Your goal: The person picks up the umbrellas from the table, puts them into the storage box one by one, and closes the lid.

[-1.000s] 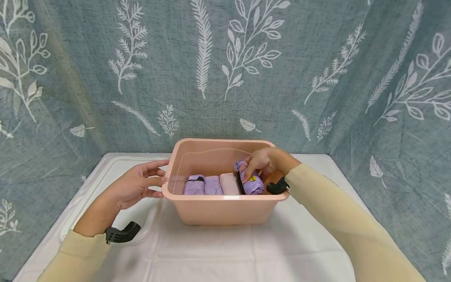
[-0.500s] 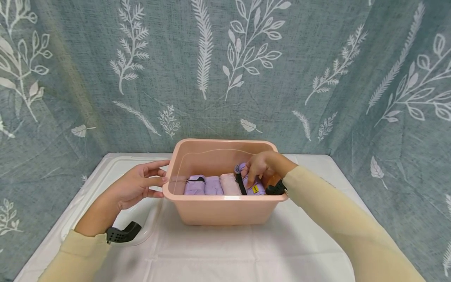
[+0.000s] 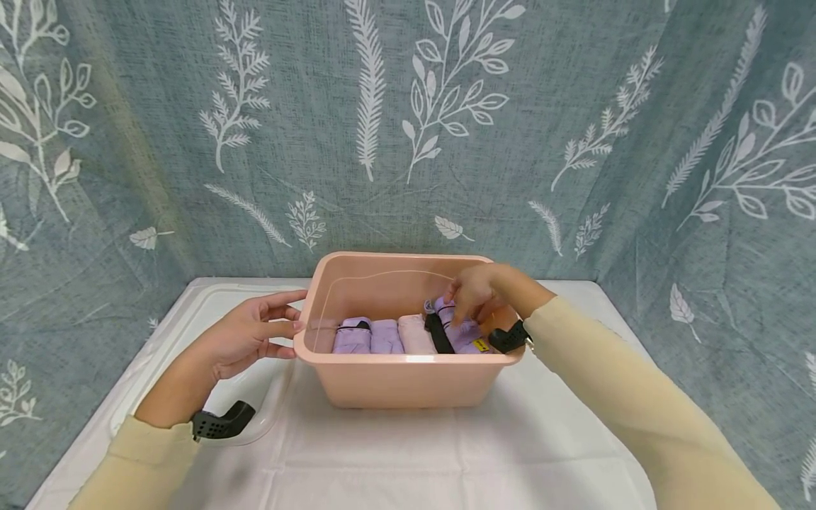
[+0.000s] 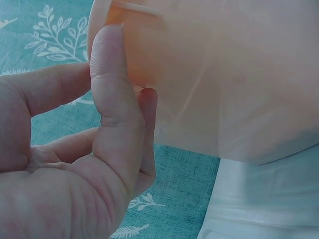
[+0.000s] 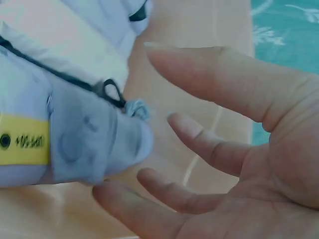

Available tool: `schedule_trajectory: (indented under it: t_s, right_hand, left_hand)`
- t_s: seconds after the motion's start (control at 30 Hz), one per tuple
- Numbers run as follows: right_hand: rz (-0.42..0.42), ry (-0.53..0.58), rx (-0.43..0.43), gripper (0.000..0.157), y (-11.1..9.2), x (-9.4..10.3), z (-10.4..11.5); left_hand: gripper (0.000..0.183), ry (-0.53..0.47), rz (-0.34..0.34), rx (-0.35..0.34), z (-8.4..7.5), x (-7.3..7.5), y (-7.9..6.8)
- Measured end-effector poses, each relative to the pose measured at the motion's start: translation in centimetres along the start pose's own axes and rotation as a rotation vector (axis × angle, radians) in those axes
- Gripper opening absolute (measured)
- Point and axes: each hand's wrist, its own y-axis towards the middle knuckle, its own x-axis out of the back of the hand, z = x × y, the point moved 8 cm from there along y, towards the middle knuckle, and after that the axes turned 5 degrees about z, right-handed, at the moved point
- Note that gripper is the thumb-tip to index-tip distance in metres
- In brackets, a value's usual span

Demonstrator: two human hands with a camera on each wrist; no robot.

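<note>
A pink plastic bin (image 3: 404,382) stands in the middle. Inside its right end lies a rolled lavender fabric bundle (image 5: 82,134) with a yellow label (image 5: 22,144) printed with UPF50+. My right hand (image 3: 477,292) hovers over it; in the right wrist view the thumb and fingers are spread apart past the bundle's end, holding nothing. To its left, in a row, are a black strip (image 3: 438,334), a pale pink roll (image 3: 416,334) and two lavender rolls (image 3: 385,336). My left hand (image 3: 245,336) touches the bin's left rim with extended fingers and thumb.
A whitish translucent lid (image 3: 197,301) lies flat on the white-covered table (image 3: 382,460), left of the bin and beneath my left forearm. Blue-green curtain (image 3: 408,205) with white leaf prints closes off the back and sides.
My right hand has let go of the lavender bundle and lifted slightly off it. The bundle has settled lower in the bin, its yellow label now further right. The left hand has stayed put.
</note>
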Motion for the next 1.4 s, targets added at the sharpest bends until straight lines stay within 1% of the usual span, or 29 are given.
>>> schedule_trajectory:
  t_s: [0.13,0.3,0.4,0.53,0.63,0.83,0.9,1.07,1.2,1.3,1.4]
  right_hand:
    - [0.001,0.068,0.073,0.061,-0.8,0.1,0.6]
    - [0.018,0.152,0.150,0.061,-2.0,-0.1,1.0]
    - [0.024,0.207,0.190,0.059,-2.8,-0.2,0.9]
    - [0.000,0.287,0.262,0.057,-3.7,0.2,0.5]
    - [-0.055,0.326,0.320,0.055,-4.4,0.7,0.2]
    - [-0.137,0.319,0.454,0.042,-5.9,0.7,0.4]
    - [-0.181,0.298,0.492,0.039,-6.4,0.6,0.4]
    - [-0.323,0.215,0.527,0.039,-7.8,0.2,-0.3]
    - [-0.418,0.198,0.549,0.038,-9.0,-0.3,-1.3]
    - [-0.479,0.212,0.599,0.035,-9.6,-0.9,-1.8]
    - [-0.531,0.239,0.676,0.033,-10.4,-1.5,-2.2]
  left_hand:
    - [0.076,-0.005,-0.002,-0.012,-0.1,0.1,-0.1]
    - [0.076,-0.007,-0.006,-0.014,0.1,0.1,-0.1]
    - [0.076,-0.004,-0.009,-0.007,0.1,0.0,0.0]
    - [0.076,0.000,-0.014,-0.006,0.1,0.0,0.0]
    - [0.076,0.003,-0.020,-0.006,0.1,0.0,0.0]
    - [0.075,0.002,-0.029,-0.022,-0.1,0.1,0.1]
    - [0.074,-0.008,-0.023,-0.035,-0.1,0.0,0.1]
    - [0.074,-0.029,-0.020,-0.043,0.1,-0.1,0.3]
    - [0.075,-0.030,-0.025,-0.039,0.3,-0.1,0.2]
    - [0.074,-0.044,-0.025,-0.040,0.4,0.0,0.1]
    - [0.074,-0.066,-0.023,-0.044,0.4,0.0,0.0]
